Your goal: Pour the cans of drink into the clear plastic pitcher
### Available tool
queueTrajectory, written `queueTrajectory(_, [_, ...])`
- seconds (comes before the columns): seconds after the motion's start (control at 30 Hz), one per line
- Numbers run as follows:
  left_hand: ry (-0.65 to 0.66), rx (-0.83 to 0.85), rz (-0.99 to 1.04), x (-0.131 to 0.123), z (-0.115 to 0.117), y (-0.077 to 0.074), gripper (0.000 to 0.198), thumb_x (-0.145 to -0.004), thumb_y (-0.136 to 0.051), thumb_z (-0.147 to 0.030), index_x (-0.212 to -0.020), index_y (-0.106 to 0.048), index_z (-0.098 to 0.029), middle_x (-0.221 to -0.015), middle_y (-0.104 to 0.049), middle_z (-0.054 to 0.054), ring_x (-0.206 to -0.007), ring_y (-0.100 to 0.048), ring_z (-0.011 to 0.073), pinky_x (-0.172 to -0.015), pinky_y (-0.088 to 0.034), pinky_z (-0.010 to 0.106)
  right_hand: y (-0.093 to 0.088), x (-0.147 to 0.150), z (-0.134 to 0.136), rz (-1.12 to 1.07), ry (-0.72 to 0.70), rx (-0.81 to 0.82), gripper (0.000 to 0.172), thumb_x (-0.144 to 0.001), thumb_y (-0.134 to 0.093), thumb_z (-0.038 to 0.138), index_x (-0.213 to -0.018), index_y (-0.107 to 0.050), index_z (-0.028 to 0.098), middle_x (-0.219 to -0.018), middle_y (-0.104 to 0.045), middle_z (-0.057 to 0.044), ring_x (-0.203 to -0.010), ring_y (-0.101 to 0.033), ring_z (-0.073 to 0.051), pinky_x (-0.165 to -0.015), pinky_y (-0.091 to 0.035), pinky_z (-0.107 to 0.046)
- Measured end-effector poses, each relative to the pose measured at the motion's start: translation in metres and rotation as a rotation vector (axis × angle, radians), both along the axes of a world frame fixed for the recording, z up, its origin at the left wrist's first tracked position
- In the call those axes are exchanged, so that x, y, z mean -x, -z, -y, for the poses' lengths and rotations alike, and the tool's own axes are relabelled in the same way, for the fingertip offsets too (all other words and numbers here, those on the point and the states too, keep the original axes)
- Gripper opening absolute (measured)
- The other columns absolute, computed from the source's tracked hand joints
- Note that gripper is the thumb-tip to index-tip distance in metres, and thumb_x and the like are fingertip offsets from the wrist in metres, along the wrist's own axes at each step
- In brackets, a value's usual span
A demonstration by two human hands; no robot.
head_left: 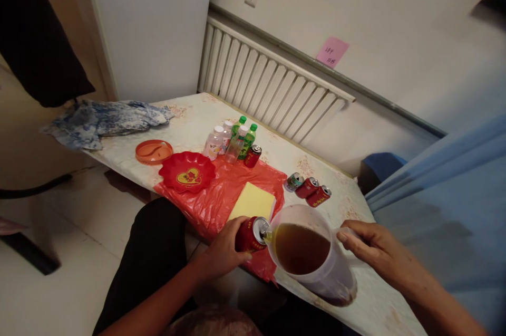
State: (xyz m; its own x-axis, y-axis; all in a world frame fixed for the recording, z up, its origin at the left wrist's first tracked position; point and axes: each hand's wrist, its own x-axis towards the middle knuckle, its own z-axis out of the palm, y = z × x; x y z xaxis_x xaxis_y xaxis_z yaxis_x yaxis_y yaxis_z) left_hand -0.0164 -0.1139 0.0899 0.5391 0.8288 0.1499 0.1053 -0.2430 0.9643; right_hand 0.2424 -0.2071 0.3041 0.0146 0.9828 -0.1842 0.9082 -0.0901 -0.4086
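Head view: left hand (223, 249) has thumb and fingers wrapped round a can (245, 236); right hand (377, 246) has fingers curled around the handle of a jug (334, 280). Spout (270, 236) sits at the can's top, just right of the left fingertips; contact unconfirmed. Judged a pour: steady the can, tip the jug slowly, keep flow thin, stop short of overflow.

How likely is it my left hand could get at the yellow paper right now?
Probably not: your left hand is wrapped around the red can beside the tilted pitcher, though the yellow paper lies close by, mostly uncovered.
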Motion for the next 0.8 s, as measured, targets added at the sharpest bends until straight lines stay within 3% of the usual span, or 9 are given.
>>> queueTrajectory(0.47, [0.001,0.028,-0.01,0.0004,0.0011,-0.005,0.075,-0.061,-0.069,-0.009,-0.132,-0.046,-0.022,-0.134,-0.054,0.009,-0.126,-0.049,0.0274,-0.11,-0.036,0.043,0.0002,-0.0011,-0.001,0.004,-0.002,-0.003,0.049,-0.089,-0.039,0.061,-0.062,-0.039,0.021,-0.062,-0.034,0.003,-0.059,-0.035,-0.013,-0.055,-0.029,-0.027])
queueTrajectory(0.8, [0.003,0.023,0.0,0.0002,0.0008,0.0015,0.076,-0.061,-0.071,-0.012,-0.132,-0.046,-0.022,-0.135,-0.054,0.009,-0.127,-0.049,0.0276,-0.11,-0.036,0.043,0.0001,-0.0005,-0.0009,-0.001,-0.02,-0.032,0.047,-0.09,-0.042,0.057,-0.06,-0.038,0.021,-0.06,-0.035,0.003,-0.057,-0.034,-0.013,-0.053,-0.028,-0.027])
